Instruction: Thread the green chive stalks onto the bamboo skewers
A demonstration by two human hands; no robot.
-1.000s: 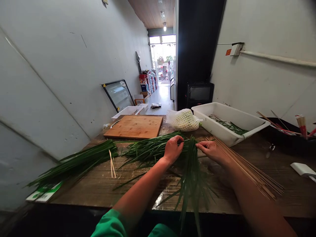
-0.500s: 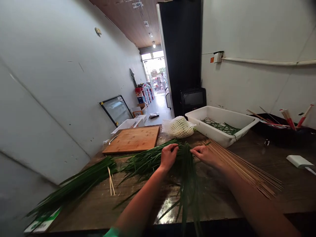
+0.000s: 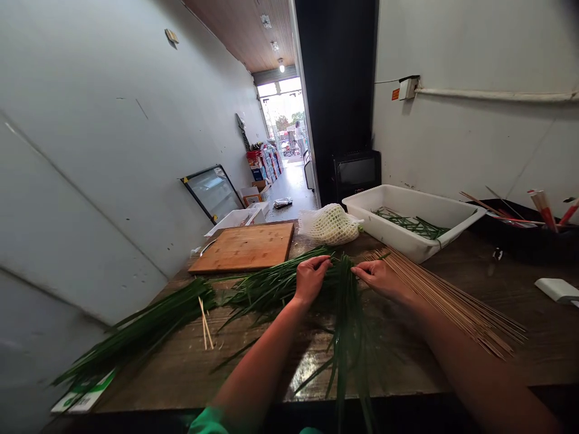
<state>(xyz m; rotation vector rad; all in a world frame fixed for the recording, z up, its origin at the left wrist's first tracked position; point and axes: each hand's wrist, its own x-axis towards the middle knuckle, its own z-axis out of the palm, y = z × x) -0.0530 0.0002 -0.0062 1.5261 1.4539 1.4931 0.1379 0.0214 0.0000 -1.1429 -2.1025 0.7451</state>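
My left hand [image 3: 311, 276] and my right hand [image 3: 379, 277] pinch the top of a small bunch of green chives [image 3: 345, 328] that hangs toward me over the wooden table's [image 3: 534, 346] front edge. A larger heap of chives [image 3: 271, 282] lies just left of my left hand. A spread of thin bamboo skewers [image 3: 447, 301] lies under and beside my right forearm. Fingers of both hands are curled on the chive stems.
A wooden cutting board [image 3: 246, 246] lies at the back left, a netted white bundle [image 3: 331, 224] beside it, and a white tub [image 3: 409, 220] holding some chives at the back right. More chives [image 3: 140, 328] and two loose skewers [image 3: 205, 313] lie at the left. A black tray [image 3: 529, 238] sits far right.
The camera view tilted up and then settled slightly; both hands stayed on the chive bunch at the same spot, with only small finger movements.
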